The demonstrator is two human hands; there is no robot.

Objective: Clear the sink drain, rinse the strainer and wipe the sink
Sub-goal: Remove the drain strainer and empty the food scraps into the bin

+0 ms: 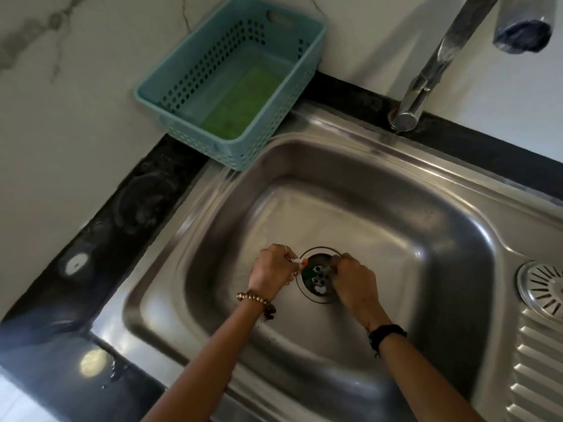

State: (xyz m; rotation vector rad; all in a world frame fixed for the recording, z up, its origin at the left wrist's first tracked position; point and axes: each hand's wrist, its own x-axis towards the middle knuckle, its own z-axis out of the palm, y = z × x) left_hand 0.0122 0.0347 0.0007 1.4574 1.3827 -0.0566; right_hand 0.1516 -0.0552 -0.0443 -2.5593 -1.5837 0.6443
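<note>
Steel sink (411, 239), taken as the landmark; both forearms reaching down into its basin from the near edge. Beaded bracelet (257, 303) on the left wrist, dark band (385, 333) on the right. Left hand (271, 271) at the left rim of the drain (320, 274) in the basin floor, fingers curled and pinching small orange and white scraps (300, 262) just over that rim. Right hand (355, 280) at the drain's right rim, fingers curled down into the opening; whether gripping anything, cannot tell, too blurred. Inside the drain, a perforated base with green and white debris (313, 277) lying on it. To the right of the basin, on the ribbed drainboard, a round slotted strainer (543, 287), lying well apart from both hands. Around the sink, black stone counter (122, 214), wet in patches at its near left. At the sink's far left corner, a teal perforated basket (213, 141), partly overhanging the sink rim, with a green scouring pad (240, 106) flat on its floor. Behind the sink's far edge, a chrome tap (426, 77) rising up and toward the right. Beyond, a pale marbled wall (76, 71).
</note>
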